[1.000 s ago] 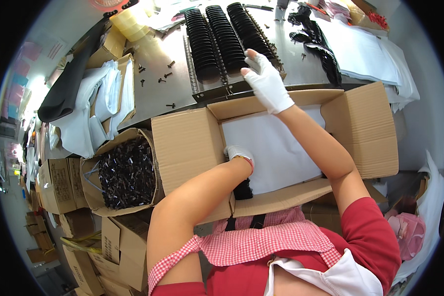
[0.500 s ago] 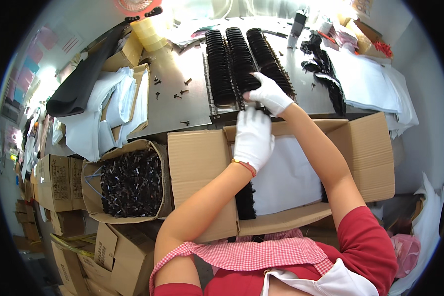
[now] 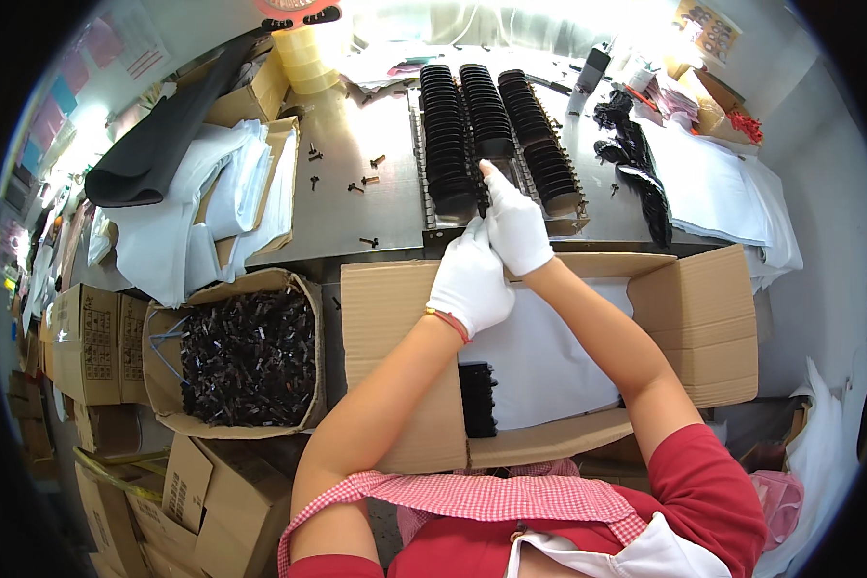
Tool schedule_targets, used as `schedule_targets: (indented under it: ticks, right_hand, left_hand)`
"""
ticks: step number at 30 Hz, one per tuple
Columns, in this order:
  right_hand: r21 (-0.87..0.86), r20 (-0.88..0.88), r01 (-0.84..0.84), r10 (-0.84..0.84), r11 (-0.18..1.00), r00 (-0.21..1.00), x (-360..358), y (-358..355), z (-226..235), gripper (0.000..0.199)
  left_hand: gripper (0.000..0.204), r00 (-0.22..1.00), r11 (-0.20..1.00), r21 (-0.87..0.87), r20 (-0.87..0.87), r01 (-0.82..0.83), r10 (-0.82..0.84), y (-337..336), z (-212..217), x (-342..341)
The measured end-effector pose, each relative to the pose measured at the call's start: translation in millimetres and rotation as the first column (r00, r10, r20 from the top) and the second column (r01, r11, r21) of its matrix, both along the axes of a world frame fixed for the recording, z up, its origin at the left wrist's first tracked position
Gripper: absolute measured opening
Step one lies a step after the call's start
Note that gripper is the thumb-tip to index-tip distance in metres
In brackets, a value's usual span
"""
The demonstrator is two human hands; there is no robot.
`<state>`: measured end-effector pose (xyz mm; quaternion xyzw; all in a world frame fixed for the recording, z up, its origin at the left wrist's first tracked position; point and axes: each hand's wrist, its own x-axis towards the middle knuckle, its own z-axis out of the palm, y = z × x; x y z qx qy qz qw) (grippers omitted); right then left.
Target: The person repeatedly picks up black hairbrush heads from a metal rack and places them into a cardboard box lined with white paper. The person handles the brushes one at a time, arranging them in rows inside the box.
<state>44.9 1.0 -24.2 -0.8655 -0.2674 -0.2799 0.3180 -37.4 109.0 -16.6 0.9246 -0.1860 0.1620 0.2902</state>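
cardboard made up the biggest thing in view, an open box (image 3: 703, 328) lined with white paper (image 3: 549, 356), with a short stack of black pieces (image 3: 477, 398) at its left inner edge. beyond it on the steel table (image 3: 376, 193) lay a tray (image 3: 432, 217) bearing three rows of black clips (image 3: 491, 125). left of the box sat a smaller carton of loose dark parts (image 3: 250, 356). both gloved hands met at the tray's near edge: the right hand (image 3: 515, 226) was closed around a few clips of the middle row, the left hand (image 3: 470, 279) touched just below it, fingers curled, its hold not clear.
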Motion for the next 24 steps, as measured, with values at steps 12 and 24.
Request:
schedule_targets:
  ticks: [12, 24]
  right_hand:
    - [-0.137, -0.326, -0.603, 0.539, 0.786, 0.777, -36, -31, 90, 0.035]
    - [0.667, -0.672, 0.005, 0.598, 0.745, 0.436, 116, -23, 42, 0.070]
  left_hand:
    - [0.032, 0.769, -0.528, -0.643, -0.153, -0.554, -0.621, -20, 21, 12]
    - [0.039, 0.854, 0.891, -0.359, -0.517, -0.277, 0.057, -56, 15, 34]
